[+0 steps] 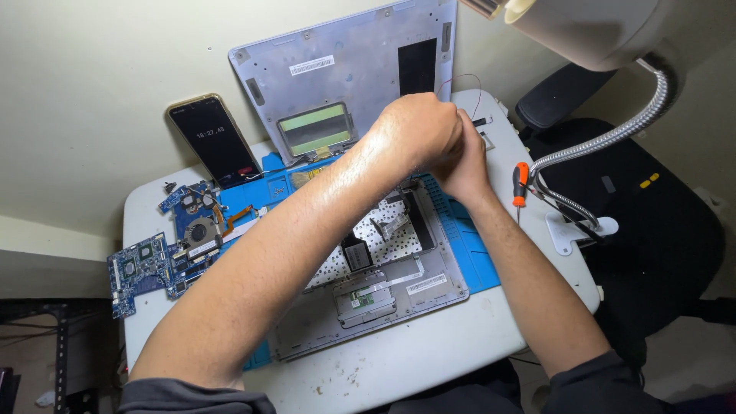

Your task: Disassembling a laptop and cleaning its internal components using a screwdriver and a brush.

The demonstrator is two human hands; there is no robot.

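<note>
My left hand and my right hand are pressed together with fingers closed above the far right corner of an opened grey laptop chassis. What the fingers grip is hidden between them. The chassis lies on a blue work mat, showing its perforated keyboard backing and touchpad board. My left forearm crosses the chassis diagonally.
A grey laptop bottom cover leans on the wall behind. A phone stands at the left. Blue circuit boards with a fan lie at the left table edge. An orange-handled screwdriver and a gooseneck lamp stand at the right.
</note>
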